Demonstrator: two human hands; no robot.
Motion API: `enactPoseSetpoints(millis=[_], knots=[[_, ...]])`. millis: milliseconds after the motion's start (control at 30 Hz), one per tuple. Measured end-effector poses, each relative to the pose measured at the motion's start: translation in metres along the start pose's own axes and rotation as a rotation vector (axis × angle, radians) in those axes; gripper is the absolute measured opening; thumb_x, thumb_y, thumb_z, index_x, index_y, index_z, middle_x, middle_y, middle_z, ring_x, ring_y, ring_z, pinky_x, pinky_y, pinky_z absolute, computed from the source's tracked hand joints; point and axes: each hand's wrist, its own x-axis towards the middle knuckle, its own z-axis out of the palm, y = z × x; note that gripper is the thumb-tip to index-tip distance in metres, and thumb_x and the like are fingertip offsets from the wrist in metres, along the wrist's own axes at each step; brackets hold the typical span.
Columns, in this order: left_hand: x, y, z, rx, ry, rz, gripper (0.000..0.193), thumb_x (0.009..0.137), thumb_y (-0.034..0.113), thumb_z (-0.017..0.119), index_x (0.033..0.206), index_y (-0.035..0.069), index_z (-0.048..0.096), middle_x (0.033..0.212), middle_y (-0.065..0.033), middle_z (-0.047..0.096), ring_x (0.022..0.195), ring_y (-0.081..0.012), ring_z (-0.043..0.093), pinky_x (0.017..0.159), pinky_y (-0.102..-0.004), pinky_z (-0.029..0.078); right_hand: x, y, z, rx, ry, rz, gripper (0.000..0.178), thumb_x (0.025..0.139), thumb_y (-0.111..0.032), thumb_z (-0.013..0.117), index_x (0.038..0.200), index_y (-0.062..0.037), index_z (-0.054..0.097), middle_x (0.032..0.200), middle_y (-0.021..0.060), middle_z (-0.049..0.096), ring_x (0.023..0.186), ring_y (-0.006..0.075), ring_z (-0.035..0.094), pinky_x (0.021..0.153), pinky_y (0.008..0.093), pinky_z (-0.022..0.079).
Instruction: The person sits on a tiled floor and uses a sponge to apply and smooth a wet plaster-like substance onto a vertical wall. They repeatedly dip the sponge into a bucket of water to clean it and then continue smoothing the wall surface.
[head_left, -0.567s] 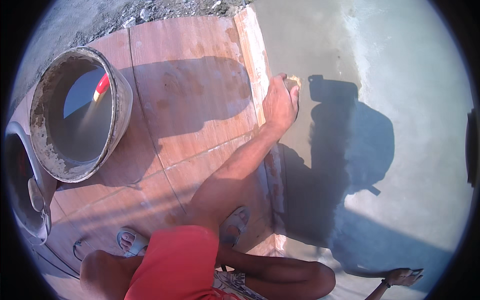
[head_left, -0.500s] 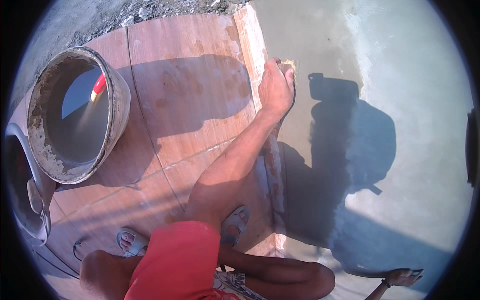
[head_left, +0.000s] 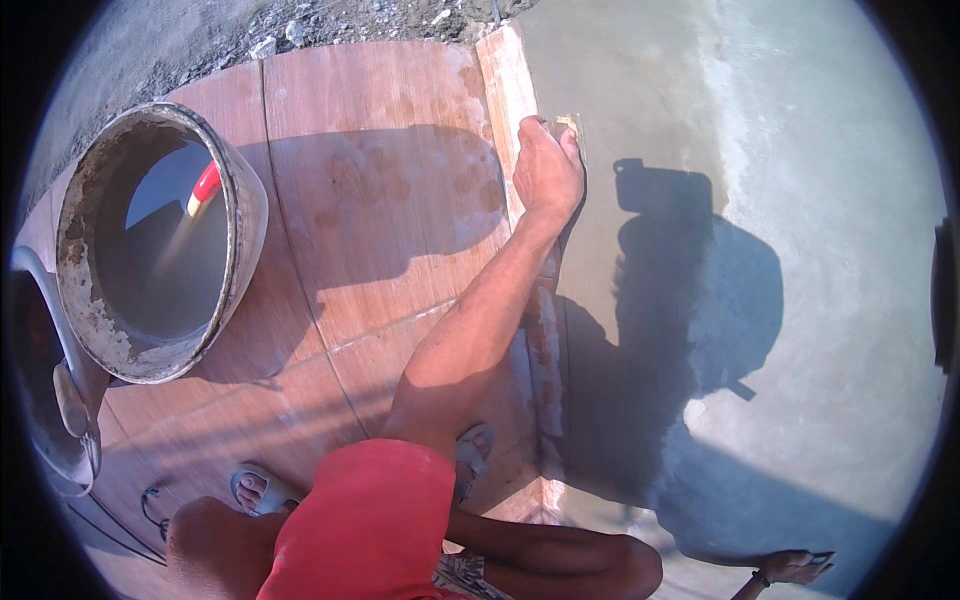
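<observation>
The small pale-edged block (head_left: 569, 123) is held by the left grip (head_left: 548, 172), a bare hand closed over it from above, with fingers and thumb bent around its sides; most of the block is hidden by the hand, so its material cannot be told. Over the last half second or so, the left grip has been carried farther from the body and a little leftward, and the block has been brought from out on the grey cement surface (head_left: 625, 75) to just beside the whitish strip (head_left: 506, 80) by which that surface is bordered. For the work in hand, this means that the margin is now being reached, while the lower stretch of the grey surface by the strip has been left uncovered by the hand. By the right grip (head_left: 797, 567), worn with a black bracelet (head_left: 760, 577), the same low place at the far right is kept; its fingers are stretched out near the surface, but whether anything is held there cannot be told. The bucket (head_left: 248, 205) of murky water is left standing on the tiled floor (head_left: 380, 90) at the left, with a red-and-cream handle (head_left: 206, 183) propped inside, untouched by either hand.
</observation>
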Motion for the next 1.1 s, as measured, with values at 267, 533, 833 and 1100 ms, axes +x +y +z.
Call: enactPoseSetpoints(millis=[267,533,833,1100], knots=[[-0.027,0.022,0.016,-0.042,-0.022,0.331,0.042,0.093,0.02,0.057,0.121,-0.005,0.038,0.115,-0.0277,0.053,0.1,-0.0426,0.059,0.083,-0.0513,0.046,0.003,-0.005,-0.007,-0.014,-0.004,0.055,0.089,0.093,-0.071,0.018,0.133,0.0003,0.053,0.136,0.0244,0.051,0.13,0.0427,0.042,0.105,0.0555,0.032],[-0.014,0.002,0.019,-0.05,-0.049,0.192,0.043,0.093,0.021,0.057,0.123,-0.004,0.037,0.117,-0.0281,0.053,0.104,-0.0429,0.058,0.088,-0.0511,0.045,0.003,0.004,-0.003,-0.013,-0.016,0.053,0.091,0.092,-0.073,0.019,0.133,0.0015,0.052,0.136,0.0257,0.05,0.131,0.0439,0.042,0.106,0.056,0.032],[0.151,0.063,-0.015,0.015,0.108,0.201,0.045,0.093,0.027,0.058,0.121,-0.003,0.04,0.117,-0.024,0.057,0.109,-0.0405,0.058,0.091,-0.0482,0.046,-0.002,0.013,0.0,0.008,-0.036,0.049,0.09,0.092,-0.071,0.02,0.133,0.0026,0.052,0.137,0.0249,0.05,0.132,0.0432,0.041,0.108,0.0555,0.03],[0.057,0.037,0.004,0.025,0.033,0.186,0.045,0.093,0.024,0.058,0.121,-0.005,0.037,0.118,-0.0248,0.055,0.106,-0.0417,0.058,0.088,-0.0494,0.045,-0.004,0.007,0.013,0.022,-0.066,0.049,0.081,0.096,-0.064,0.022,0.134,0.0009,0.052,0.138,0.0204,0.051,0.136,0.0379,0.038,0.111,0.0517,0.026]])
